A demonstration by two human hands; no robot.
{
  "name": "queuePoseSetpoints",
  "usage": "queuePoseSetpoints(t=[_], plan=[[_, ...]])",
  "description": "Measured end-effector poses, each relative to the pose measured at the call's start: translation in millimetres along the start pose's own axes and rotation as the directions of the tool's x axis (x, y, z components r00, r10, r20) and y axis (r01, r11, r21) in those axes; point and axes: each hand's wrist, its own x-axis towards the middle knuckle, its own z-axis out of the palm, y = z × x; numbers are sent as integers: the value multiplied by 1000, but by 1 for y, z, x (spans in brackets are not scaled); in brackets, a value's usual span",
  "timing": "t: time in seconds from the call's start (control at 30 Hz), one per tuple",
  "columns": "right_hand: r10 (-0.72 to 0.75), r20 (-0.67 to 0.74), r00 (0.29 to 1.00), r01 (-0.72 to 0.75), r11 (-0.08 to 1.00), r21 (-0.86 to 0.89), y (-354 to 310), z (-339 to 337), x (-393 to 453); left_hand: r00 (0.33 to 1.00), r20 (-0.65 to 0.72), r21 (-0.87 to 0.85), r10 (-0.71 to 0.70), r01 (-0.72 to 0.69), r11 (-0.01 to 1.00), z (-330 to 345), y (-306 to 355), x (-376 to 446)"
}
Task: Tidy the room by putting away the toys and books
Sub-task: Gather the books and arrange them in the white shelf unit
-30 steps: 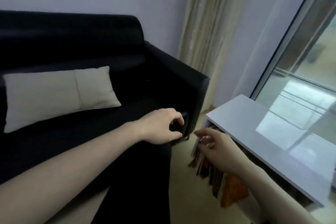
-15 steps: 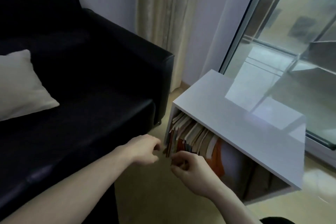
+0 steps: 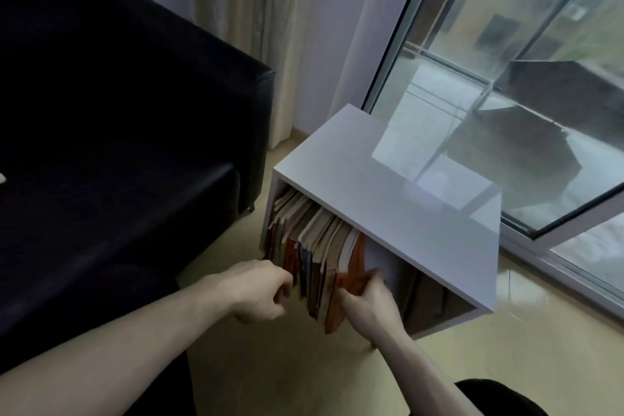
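A low white open cabinet (image 3: pixel 398 199) stands on the floor by the window, with a row of upright books (image 3: pixel 314 246) leaning in its left half. My right hand (image 3: pixel 368 300) grips the orange book (image 3: pixel 354 267) at the right end of the row, fingers reaching past its cover. My left hand (image 3: pixel 256 290) hovers at the left front of the row with fingers loosely curled, holding nothing that I can see. The right half of the cabinet is dark and its contents cannot be made out.
A black sofa (image 3: pixel 118 132) fills the left side, its arm close to the cabinet. Beige curtains (image 3: pixel 270 27) hang behind. A glass sliding door (image 3: pixel 506 78) runs along the right. Tan floor (image 3: pixel 297 365) lies between sofa and cabinet.
The view swung right and down from the sofa to the cabinet. Both hands moved forward to the books; my right hand went from hovering to gripping the orange book.
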Motion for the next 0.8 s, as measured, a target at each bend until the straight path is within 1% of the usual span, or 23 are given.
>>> queuePoseSetpoints(t=[0.07, 0.17, 0.23, 0.33, 0.47, 0.57, 0.63, 0.8], plan=[[15, 8, 1000, -15, 1000, 12, -1, -3, 4, 1000, 1, 15, 0, 0, 1000, 0, 1, 1], [36, 24, 999, -38, 997, 65, -5, -5, 11, 999, -47, -14, 9, -10, 1000, -4, 3, 1], [37, 14, 999, -38, 996, 84, -4, -4, 13, 997, -76, -4, 21, -21, 1000, -3, 4, 1], [53, -15, 999, -52, 998, 35, 0, 1, 14, 996, -81, 4, 36, -36, 999, -4, 6, -2], [-13, -72, 997, 11, 999, -33, 2, -1, 15, 991, -119, -21, 54, -57, 998, -6, 7, -2], [-55, -73, 996, 55, 998, -7, -2, -2, 16, 992, -120, -14, 44, -46, 999, -4, 6, -4], [-27, -61, 998, 28, 1000, 10, -4, 1, 19, 992, -117, -14, 43, -44, 999, -3, 6, -4], [-24, -88, 996, 19, 998, -59, -7, 5, 25, 993, -113, 7, 31, -30, 1000, -5, 9, -9]])
